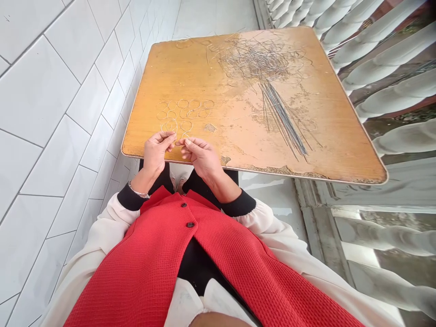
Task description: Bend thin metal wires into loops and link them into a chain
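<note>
L hand [156, 152] & R hand [205, 159] pinching thin wire [176, 126], tbl's [177, 79] near edge; open room btwn rings [188, 109] & tangle [265, 59].

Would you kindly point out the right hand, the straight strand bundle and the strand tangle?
Right hand [203, 159], head view: its middle.
Straight strand bundle [284, 116], head view: middle of its length.
Strand tangle [263, 59], head view: its dense centre.

The tabletop [177, 68] offers passage between small rings [184, 108] and straight wires [284, 116]; tangled wire [264, 59] bars the far right.
</note>
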Motion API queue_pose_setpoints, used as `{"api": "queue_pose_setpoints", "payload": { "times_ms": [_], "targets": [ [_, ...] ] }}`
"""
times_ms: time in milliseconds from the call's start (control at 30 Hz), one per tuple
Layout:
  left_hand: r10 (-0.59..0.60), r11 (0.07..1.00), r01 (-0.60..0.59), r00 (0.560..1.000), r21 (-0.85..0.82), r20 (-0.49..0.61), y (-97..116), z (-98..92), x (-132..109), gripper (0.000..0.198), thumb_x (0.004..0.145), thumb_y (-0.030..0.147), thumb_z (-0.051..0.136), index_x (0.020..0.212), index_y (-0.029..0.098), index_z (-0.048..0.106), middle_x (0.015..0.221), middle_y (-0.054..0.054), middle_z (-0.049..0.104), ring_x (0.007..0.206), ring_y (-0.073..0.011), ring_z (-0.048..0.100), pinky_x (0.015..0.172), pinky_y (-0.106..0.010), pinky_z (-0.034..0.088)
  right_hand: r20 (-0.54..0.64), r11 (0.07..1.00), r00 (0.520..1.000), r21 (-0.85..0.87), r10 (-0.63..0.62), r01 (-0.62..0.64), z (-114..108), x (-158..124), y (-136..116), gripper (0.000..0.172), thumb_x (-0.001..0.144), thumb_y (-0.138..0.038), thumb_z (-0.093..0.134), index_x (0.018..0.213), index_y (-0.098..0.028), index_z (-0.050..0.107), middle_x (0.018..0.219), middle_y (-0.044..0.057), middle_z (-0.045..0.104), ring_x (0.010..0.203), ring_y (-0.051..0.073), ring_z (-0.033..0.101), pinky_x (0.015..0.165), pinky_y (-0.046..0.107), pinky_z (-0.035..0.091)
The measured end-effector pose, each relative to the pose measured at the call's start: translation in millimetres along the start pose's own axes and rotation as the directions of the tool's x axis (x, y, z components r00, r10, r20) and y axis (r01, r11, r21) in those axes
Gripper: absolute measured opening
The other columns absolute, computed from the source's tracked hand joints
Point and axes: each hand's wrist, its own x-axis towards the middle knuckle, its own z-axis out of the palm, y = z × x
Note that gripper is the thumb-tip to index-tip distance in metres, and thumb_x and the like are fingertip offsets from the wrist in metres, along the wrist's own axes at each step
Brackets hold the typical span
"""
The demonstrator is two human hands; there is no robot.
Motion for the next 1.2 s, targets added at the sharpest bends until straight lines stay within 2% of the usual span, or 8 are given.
{"api": "queue_pose_setpoints", "payload": {
  "times_ms": [267, 500, 633, 767, 867, 1000, 1100, 1200],
  "targets": [
    [-0.065, 0.99, 0.052, 0.993, 0.13, 0.099, 5, -3.5, -2, 0.021, 0.08, -0.005, 0.069, 0.068, 0.013, 0.068, 0.058, 0.006, 0.063, 0.046, -0.0008, 0.05, 0.05, -0.016, 0.038, 0.03, 0.999, 0.998, 0.001, -0.047, 0.047, 1, 3, 3, 0.043, 0.063, -0.058, 0.092, 0.08, -0.021, 0.078, 0.063, -0.002, 0.07, 0.053, 0.008, 0.062, 0.054, 0.02, 0.055],
    [-0.077, 0.976, 0.043, 0.985, 0.214, 0.153, 16, -9.0, 0, 0.022, 0.079, -0.006, 0.069, 0.067, 0.013, 0.069, 0.056, 0.006, 0.063, 0.045, -0.0008, 0.051, 0.048, -0.015, 0.038, 0.079, 0.998, 0.997, -0.057, 0.008, -0.004, -6, 3, -5, 0.046, 0.067, -0.059, 0.089, 0.089, -0.021, 0.076, 0.075, 0.001, 0.075, 0.06, 0.01, 0.066, 0.058, 0.023, 0.058],
    [-0.073, 0.971, 0.025, 0.977, 0.236, 0.199, 21, -10.3, 2, 0.021, 0.079, -0.004, 0.07, 0.068, 0.013, 0.07, 0.057, 0.005, 0.064, 0.046, -0.0007, 0.052, 0.048, -0.015, 0.038, 0.048, 0.968, 0.992, -0.22, -0.114, 0.121, -9, 8, -6, 0.039, 0.073, -0.053, 0.086, 0.089, -0.02, 0.075, 0.071, 0.0, 0.073, 0.055, 0.009, 0.062, 0.056, 0.023, 0.055],
    [-0.085, 0.954, 0.022, 0.976, 0.299, 0.201, 24, -8.0, 0, 0.022, 0.079, -0.005, 0.068, 0.067, 0.013, 0.068, 0.059, 0.005, 0.064, 0.047, -0.001, 0.052, 0.048, -0.016, 0.038, 0.061, 0.799, 0.943, -0.514, -0.328, 0.311, -12, 10, -2, 0.028, 0.087, -0.046, 0.072, 0.095, -0.019, 0.077, 0.071, 0.001, 0.073, 0.054, 0.011, 0.061, 0.057, 0.026, 0.052],
    [-0.09, 0.932, 0.013, 0.976, 0.362, 0.196, 28, -5.8, -1, 0.024, 0.079, -0.007, 0.066, 0.066, 0.013, 0.067, 0.059, 0.005, 0.064, 0.047, -0.0009, 0.051, 0.049, -0.016, 0.039, 0.202, 0.514, 0.849, -0.72, -0.488, 0.466, -16, 8, 0, 0.024, 0.096, -0.035, 0.058, 0.098, -0.021, 0.078, 0.077, 0.002, 0.075, 0.062, 0.013, 0.065, 0.063, 0.028, 0.053],
    [-0.098, 0.904, 0.009, 0.977, 0.427, 0.187, 32, -3.5, -1, 0.026, 0.078, -0.009, 0.065, 0.065, 0.013, 0.066, 0.058, 0.005, 0.062, 0.047, -0.0008, 0.05, 0.05, -0.016, 0.039, 0.378, 0.19, 0.743, -0.811, -0.552, 0.554, -20, 9, 1, 0.029, 0.099, -0.025, 0.048, 0.098, -0.021, 0.077, 0.078, 0.005, 0.074, 0.069, 0.016, 0.067, 0.066, 0.029, 0.053],
    [-0.081, 0.893, -0.01, 0.98, 0.451, 0.183, 31, -3.5, 0, 0.025, 0.078, -0.009, 0.065, 0.065, 0.013, 0.065, 0.057, 0.006, 0.061, 0.048, -0.0012, 0.05, 0.051, -0.017, 0.04, 0.401, 0.16, 0.741, -0.815, -0.538, 0.557, -21, 13, 2, 0.03, 0.101, -0.028, 0.048, 0.099, -0.021, 0.077, 0.079, 0.006, 0.074, 0.073, 0.018, 0.068, 0.069, 0.031, 0.054],
    [-0.048, 0.898, -0.044, 0.979, 0.437, 0.196, 27, -6.0, 4, 0.021, 0.079, -0.005, 0.067, 0.068, 0.014, 0.066, 0.059, 0.005, 0.063, 0.05, -0.0022, 0.052, 0.053, -0.017, 0.041, 0.297, 0.368, 0.826, -0.787, -0.479, 0.496, -21, 14, 0, 0.028, 0.1, -0.036, 0.054, 0.104, -0.021, 0.077, 0.082, 0.005, 0.075, 0.073, 0.017, 0.069, 0.071, 0.03, 0.055]
  ]
}}
